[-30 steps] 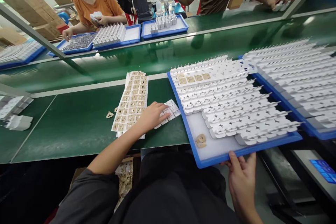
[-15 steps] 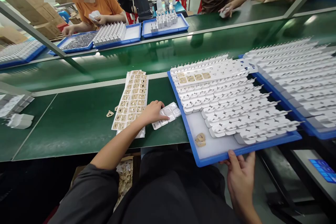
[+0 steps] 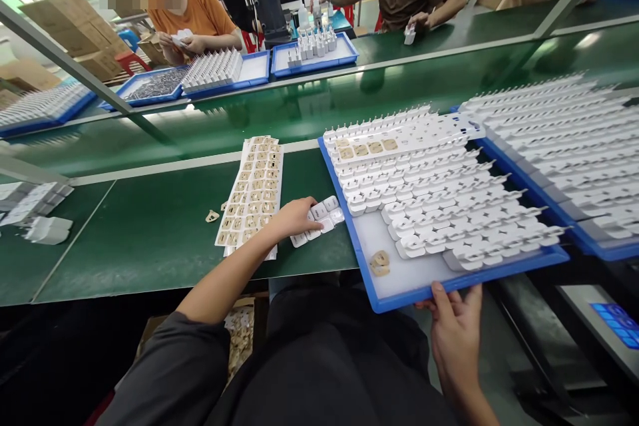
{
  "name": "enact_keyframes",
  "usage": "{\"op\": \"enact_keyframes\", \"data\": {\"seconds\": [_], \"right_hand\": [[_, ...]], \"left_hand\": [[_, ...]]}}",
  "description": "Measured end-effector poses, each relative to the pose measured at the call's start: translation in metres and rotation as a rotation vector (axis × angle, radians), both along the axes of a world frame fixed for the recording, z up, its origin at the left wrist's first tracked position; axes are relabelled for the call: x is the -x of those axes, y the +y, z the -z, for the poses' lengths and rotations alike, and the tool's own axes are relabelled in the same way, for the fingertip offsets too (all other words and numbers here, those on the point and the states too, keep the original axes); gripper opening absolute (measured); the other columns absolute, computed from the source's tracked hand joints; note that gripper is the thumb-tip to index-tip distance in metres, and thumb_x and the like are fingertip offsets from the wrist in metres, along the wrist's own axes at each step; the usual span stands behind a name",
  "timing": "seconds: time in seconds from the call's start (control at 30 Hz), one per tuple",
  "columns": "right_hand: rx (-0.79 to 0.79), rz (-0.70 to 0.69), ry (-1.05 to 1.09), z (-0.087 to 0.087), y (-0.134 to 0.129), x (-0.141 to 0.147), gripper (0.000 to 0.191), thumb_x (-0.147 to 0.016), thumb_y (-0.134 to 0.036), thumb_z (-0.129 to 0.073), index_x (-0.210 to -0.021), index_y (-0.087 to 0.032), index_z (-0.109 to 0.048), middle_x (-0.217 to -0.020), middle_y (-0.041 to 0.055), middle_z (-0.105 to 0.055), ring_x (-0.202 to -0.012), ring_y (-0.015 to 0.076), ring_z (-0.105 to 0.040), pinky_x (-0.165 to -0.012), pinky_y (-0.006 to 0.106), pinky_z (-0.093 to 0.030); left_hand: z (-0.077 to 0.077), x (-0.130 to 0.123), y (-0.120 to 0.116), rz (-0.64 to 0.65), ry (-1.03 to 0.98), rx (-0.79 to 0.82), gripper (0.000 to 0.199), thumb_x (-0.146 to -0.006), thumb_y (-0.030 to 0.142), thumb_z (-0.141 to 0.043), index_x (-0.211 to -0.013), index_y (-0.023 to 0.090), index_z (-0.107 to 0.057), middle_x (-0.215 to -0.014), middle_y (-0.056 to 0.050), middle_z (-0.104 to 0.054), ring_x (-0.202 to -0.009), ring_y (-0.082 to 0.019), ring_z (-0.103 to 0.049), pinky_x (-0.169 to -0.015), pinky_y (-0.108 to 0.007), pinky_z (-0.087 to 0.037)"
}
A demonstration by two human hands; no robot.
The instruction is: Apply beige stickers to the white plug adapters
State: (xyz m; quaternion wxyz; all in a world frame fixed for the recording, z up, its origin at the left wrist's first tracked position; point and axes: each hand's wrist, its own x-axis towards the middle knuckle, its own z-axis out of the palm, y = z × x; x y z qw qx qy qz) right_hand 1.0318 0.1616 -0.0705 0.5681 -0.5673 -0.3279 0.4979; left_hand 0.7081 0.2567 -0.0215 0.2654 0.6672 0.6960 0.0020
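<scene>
My left hand [image 3: 300, 218] grips a small block of white plastic casings [image 3: 327, 218] on the green bench, thumb on the near side and fingers over the far side. Just left of it lies a stack of white sheets with tan die-cut stickers [image 3: 252, 186]. My right hand [image 3: 456, 329] holds the front rim of a blue tray [image 3: 402, 303], thumb on top and fingers underneath. Rows of white casings with thin prongs [image 3: 424, 200] fill most of this tray. A partly used sticker sheet [image 3: 409, 136] rests across them, and loose tan stickers [image 3: 380, 263] lie in the tray's near corner.
Another blue tray of white casings [image 3: 564, 146] adjoins on the right. More casings [image 3: 50, 229] stand at the bench's left end. A loose tan piece [image 3: 212, 216] lies beside the sheets. Co-workers sit across the green conveyor [image 3: 299, 110], behind blue trays [image 3: 257, 66].
Both my hands keep their places, and the view shifts slightly. Across the conveyor, the person in orange has brought both hands together at a white part; the person in brown has turned a white part.
</scene>
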Motion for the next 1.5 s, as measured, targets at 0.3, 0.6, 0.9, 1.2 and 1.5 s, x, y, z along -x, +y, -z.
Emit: {"op": "enact_keyframes", "data": {"seconds": [0.3,0.6,0.9,1.2,1.5], "right_hand": [[-0.008,0.002,-0.015,0.000,0.001,0.001,0.095,-0.081,-0.037,-0.078,-0.157,-0.036,-0.020,-0.104,0.0014,-0.061,-0.063,0.0096,-0.051,-0.064,0.026,-0.054],[-0.068,-0.037,-0.023,-0.002,0.014,0.003,0.086,-0.080,-0.036,-0.079,-0.152,-0.033,-0.032,-0.114,0.0036,-0.062,-0.074,0.0117,-0.057,-0.063,0.024,-0.053],[-0.033,-0.076,-0.072,0.018,0.050,-0.007,0.094,-0.067,-0.047,-0.084,-0.146,-0.026,-0.037,-0.071,-0.0071,-0.055,-0.051,0.0127,-0.056,-0.048,0.028,-0.050],[-0.426,-0.334,-0.502,-0.026,-0.014,0.058,0.023,-0.092,-0.041,-0.062,-0.111,-0.030,-0.069,-0.062,-0.0005,-0.055,-0.054,0.0173,-0.054,-0.056,0.036,-0.045],[-0.388,-1.290,-0.387,-0.034,0.015,0.219,0.032,-0.093,-0.045,-0.059,-0.111,-0.020,-0.066,-0.090,0.0027,-0.066,-0.047,0.0069,-0.051,-0.046,0.023,-0.043]], "left_hand": [[-0.011,0.009,-0.032,-0.148,-0.276,-0.132,0.034,-0.086,0.048,-0.060,-0.107,0.021,-0.061,-0.099,-0.007,-0.072,-0.090,-0.029,-0.068,-0.074,-0.035,-0.050],[-0.001,0.018,-0.083,-0.731,-1.384,-0.374,0.056,-0.071,0.038,-0.082,-0.119,0.017,-0.064,-0.107,-0.008,-0.074,-0.091,-0.022,-0.070,-0.075,-0.028,-0.054],[0.001,0.024,-0.133,-0.927,-1.422,-0.672,0.060,-0.069,0.032,-0.082,-0.124,0.019,-0.061,-0.122,-0.009,-0.071,-0.115,-0.027,-0.066,-0.097,-0.036,-0.052],[0.019,0.043,-0.194,-1.131,-1.319,-0.683,0.050,-0.069,0.036,-0.077,-0.114,0.021,-0.062,-0.113,-0.006,-0.073,-0.110,-0.026,-0.067,-0.093,-0.037,-0.053],[0.027,0.025,-0.218,-1.000,-1.361,-0.645,0.045,-0.081,0.038,-0.075,-0.118,0.021,-0.058,-0.115,-0.007,-0.071,-0.105,-0.023,-0.068,-0.090,-0.031,-0.053]]}}
